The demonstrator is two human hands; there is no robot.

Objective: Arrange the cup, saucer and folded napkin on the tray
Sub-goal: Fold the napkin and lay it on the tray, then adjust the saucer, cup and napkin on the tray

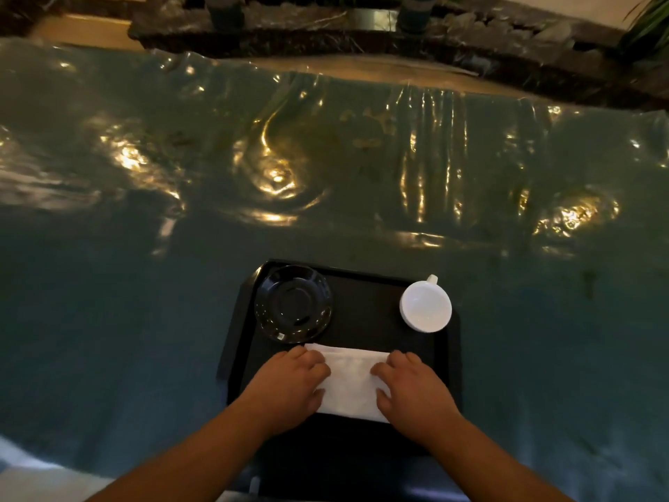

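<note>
- Presently, in the head view, the black tray (235,320) lies on a table covered by a glossy plastic sheet (325,157), close to the near edge, presumably for easy reach.
- At 10 o'clock on the tray the black saucer (293,304) is set, empty; at 2 o'clock the white cup (425,306) stands apart from it, handle turned away, so pairing seems not yet done.
- At 6 o'clock the folded white napkin (353,382) is pressed flat by the left hand (289,382) and right hand (412,385), palms down on its ends, fingers spread rather than clenched, apparently to square it.
</note>
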